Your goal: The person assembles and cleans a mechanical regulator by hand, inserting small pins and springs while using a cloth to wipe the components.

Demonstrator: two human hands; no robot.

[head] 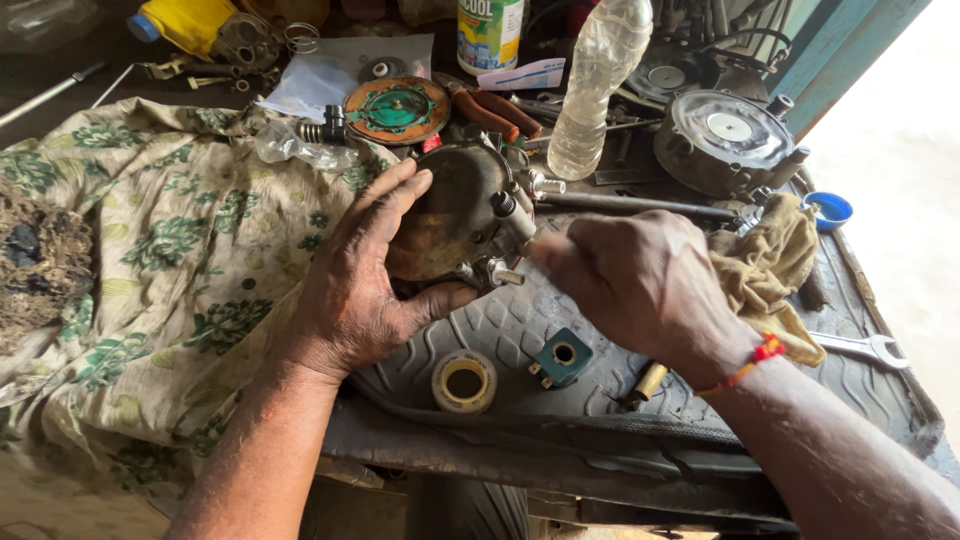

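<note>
Now the left hand (365, 290) holds a round rusty metal housing (450, 215) in a closed grip, fingers curled over its back. Just beside it, the right hand (640, 280) pinches a fitting on the housing's side, fingertips blurred. Below both hands, a yellow tape roll (464, 381) and a teal square part (561, 356) lie on the rubber mat (520, 320); behind the right hand lies a rag (770, 265).

bench (560, 465) | rubber mat (520, 330) | floral cloth (170, 260) | tape roll (464, 381) | wrench (865, 347)
</note>
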